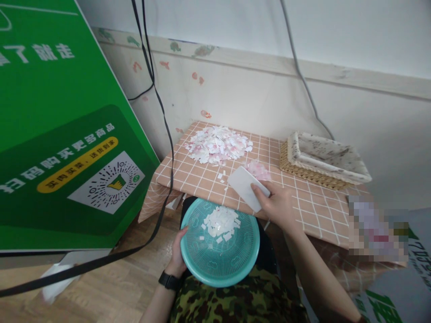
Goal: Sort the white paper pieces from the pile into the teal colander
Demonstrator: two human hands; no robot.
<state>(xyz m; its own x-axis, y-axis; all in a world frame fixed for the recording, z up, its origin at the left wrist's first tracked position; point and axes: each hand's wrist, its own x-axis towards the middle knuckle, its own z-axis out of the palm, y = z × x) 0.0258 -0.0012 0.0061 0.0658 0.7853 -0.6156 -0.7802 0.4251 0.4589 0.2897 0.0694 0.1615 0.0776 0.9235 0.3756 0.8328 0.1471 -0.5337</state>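
Observation:
My left hand grips the left rim of a round teal plastic colander, which sits at my lap just below the table edge. Small white paper-like pieces lie inside it. In my right hand is a flat white rectangular card, held tilted over the table's front edge, above and right of the colander. Behind the card lies a small pile of pink pieces. Farther back spreads a larger heap of white and pink pieces. A few loose white bits rest left of the card.
A checked cloth covers the table. At its back right stands a lined wicker basket. A green sign board rises on the left, with a black strap hanging before it. A grey cable runs down the wall.

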